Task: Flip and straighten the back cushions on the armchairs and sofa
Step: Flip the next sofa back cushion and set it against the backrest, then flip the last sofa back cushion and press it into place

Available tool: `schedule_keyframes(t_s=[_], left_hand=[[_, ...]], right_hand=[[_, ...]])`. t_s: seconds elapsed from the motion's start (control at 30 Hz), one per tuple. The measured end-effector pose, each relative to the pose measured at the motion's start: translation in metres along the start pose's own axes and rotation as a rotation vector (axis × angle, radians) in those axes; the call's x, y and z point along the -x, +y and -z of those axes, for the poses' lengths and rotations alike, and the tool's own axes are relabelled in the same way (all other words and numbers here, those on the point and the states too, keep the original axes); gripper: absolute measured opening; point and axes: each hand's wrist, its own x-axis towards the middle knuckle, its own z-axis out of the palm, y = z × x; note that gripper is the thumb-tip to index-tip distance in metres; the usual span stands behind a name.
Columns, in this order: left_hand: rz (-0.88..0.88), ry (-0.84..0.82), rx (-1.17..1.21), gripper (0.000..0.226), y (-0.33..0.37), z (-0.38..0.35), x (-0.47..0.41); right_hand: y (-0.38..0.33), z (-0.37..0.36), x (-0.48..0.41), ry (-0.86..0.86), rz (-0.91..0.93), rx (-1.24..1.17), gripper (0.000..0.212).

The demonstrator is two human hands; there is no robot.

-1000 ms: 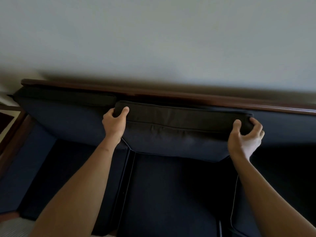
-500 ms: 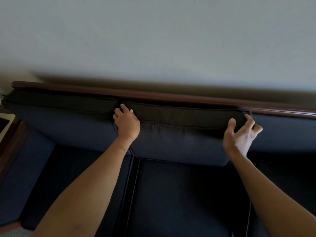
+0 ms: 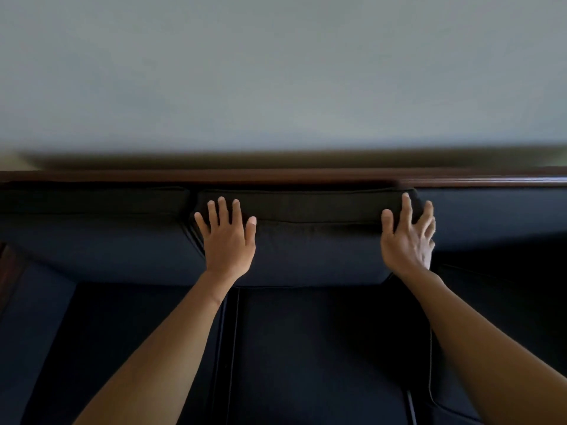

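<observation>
The middle back cushion (image 3: pixel 313 240), dark navy, stands against the sofa's back between two others. My left hand (image 3: pixel 228 237) lies flat on its upper left front, fingers spread, palm on the fabric. My right hand (image 3: pixel 408 237) is at its upper right corner, fingers apart and slightly blurred, touching the cushion without gripping it. The left back cushion (image 3: pixel 98 237) and the right back cushion (image 3: pixel 497 219) sit beside it.
A dark wooden rail (image 3: pixel 276 174) runs along the sofa's top, right under a pale wall (image 3: pixel 276 72). Navy seat cushions (image 3: pixel 322 348) lie below my arms. A wooden armrest (image 3: pixel 9 271) edges the far left.
Both hands have let go of the middle cushion's top corners and opened. The left hand now lies flat on its front; the cushion sits lower and straighter against the rail.
</observation>
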Motion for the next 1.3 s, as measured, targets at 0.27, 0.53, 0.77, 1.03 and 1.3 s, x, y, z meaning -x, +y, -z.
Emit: schedule_keyframes(t_s=[0.27,0.53,0.77,1.03,1.3], left_hand=[[-0.140,0.116,0.285,0.040,0.114,-0.019,0.071],[-0.175,-0.118,0.433,0.039,0.260,-0.077,0.156],[0.111,-0.426,0.497,0.041,0.387,-0.167,0.219],[0.432,-0.540,0.454,0.075,0.456,-0.270,0.223],[0.536,-0.443,0.337,0.123,0.485,-0.331,0.180]], right_hand=[[0.101,0.050,0.076,0.076,-0.069,-0.023,0.060],[0.274,0.113,0.103,0.081,-0.231,0.029,0.055],[0.445,0.156,0.068,-0.034,-0.316,0.051,0.056],[0.588,0.163,-0.010,-0.144,-0.401,0.126,0.066],[0.631,0.118,-0.078,-0.056,-0.601,-0.016,0.095]])
